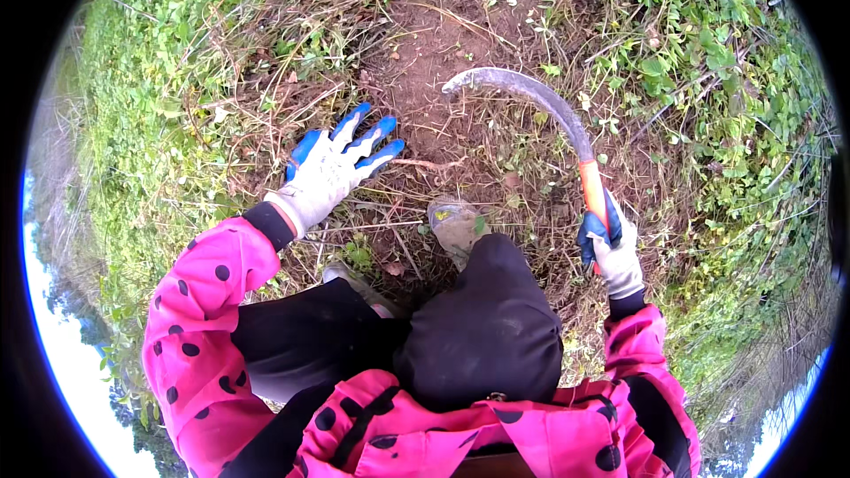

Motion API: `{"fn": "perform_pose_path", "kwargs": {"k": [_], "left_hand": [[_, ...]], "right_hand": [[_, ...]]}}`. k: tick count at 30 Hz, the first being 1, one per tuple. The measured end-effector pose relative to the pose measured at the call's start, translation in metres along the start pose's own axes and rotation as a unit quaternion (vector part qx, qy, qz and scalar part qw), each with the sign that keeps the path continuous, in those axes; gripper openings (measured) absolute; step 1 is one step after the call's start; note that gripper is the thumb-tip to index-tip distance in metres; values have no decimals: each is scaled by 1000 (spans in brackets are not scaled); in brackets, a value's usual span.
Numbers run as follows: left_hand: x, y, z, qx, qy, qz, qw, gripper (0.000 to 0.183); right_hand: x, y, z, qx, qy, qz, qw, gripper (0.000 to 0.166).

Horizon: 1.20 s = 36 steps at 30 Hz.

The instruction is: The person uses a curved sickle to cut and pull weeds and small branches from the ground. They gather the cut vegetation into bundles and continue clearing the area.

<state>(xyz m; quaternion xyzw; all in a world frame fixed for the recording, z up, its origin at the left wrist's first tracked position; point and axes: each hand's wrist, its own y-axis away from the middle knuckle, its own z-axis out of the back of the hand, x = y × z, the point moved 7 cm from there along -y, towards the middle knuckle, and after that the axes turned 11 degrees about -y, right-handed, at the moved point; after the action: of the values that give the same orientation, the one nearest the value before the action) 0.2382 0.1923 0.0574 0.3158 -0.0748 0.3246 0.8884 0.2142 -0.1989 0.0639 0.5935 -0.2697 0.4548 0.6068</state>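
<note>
My right hand (612, 242), in a white and blue coated work glove, grips the orange handle (593, 189) of a sickle. The curved metal sickle blade (541, 96) arcs forward and to the left above the ground, its tip over bare soil. My left hand (332, 166), in a matching glove, is spread palm down with the fingers apart and nothing held. It hovers over or rests on dry stems (285, 126); which of the two I cannot tell. A thin twig (431, 164) lies just right of its fingertips.
Bare reddish soil (451, 33) runs ahead between green weeds (133, 99) on the left and leafy vines (724, 73) on the right. My dusty shoe (458, 226) stands on cut stems between my hands. My bent knee (485, 318) rises close behind it.
</note>
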Motion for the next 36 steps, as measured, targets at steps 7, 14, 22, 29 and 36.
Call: {"fn": "perform_pose_path", "kwargs": {"k": [7,14,22,29,36], "left_hand": [[32,69,-59,202,107,139,963,41],[194,334,-145,440,-145,388,797,40],[155,232,-48,277,297,288,868,38],[207,89,127,-119,211,361,900,19],[206,-100,138,-298,7,256,920,81]], "right_hand": [[14,-36,-74,76,32,43,996,62],[-3,-37,-63,0,-186,-22,982,55],[68,-78,-117,-7,-285,8,959,65],[162,-150,-116,-70,-240,96,963,58],[207,-259,-171,37,-118,137,983,58]]}}
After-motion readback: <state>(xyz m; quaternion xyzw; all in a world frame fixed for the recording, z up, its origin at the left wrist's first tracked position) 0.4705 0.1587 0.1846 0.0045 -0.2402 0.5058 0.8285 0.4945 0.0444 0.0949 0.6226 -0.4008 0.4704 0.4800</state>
